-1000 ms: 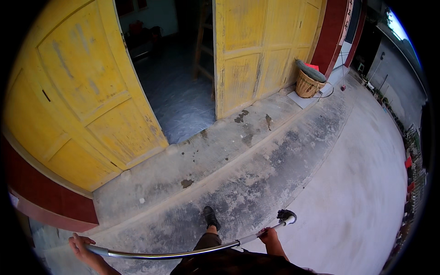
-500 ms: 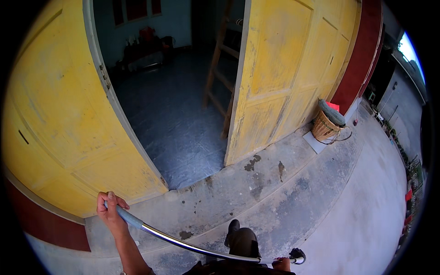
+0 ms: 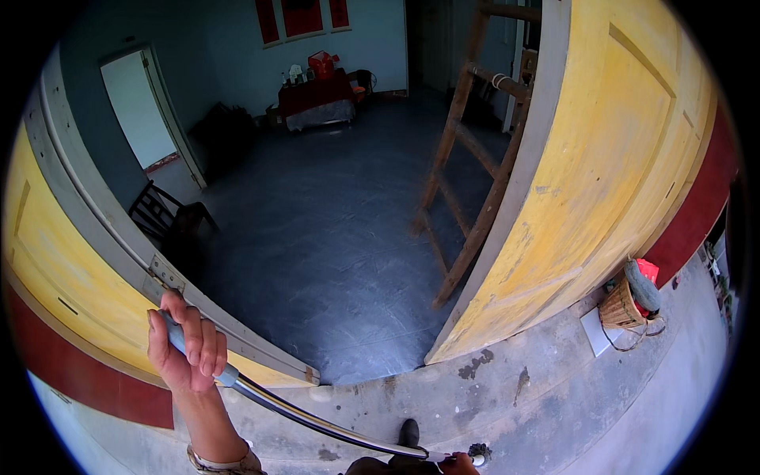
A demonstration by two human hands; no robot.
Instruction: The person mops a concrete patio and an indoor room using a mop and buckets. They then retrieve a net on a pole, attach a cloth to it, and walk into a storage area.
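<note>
My left hand [image 3: 188, 344] is closed round the grey-blue grip of a shiny metal pole [image 3: 317, 425], in front of the left door frame. The pole slants down to the right across my body and looks bent by the lens. Near its lower end my right hand [image 3: 457, 464] is closed round it, partly cut off by the bottom edge. Just past the right hand is a small dark, ragged clump [image 3: 480, 451] beside a pale pole tip; its kind I cannot make out. A dark shoe [image 3: 408, 433] shows below the pole.
Yellow door panels [image 3: 602, 150] flank an open doorway onto a dark floor [image 3: 317, 237]. A wooden ladder [image 3: 475, 158] leans inside on the right. A chair [image 3: 170, 214] stands at left, a red-covered table [image 3: 317, 99] at the back. Outside right sits a wicker basket [image 3: 619, 307] holding a large green gourd [image 3: 642, 286].
My view has come nearer the doorway and shows more of the room. The left hand, still on the grip, has risen toward the door frame. Both hands keep hold of the pole.
</note>
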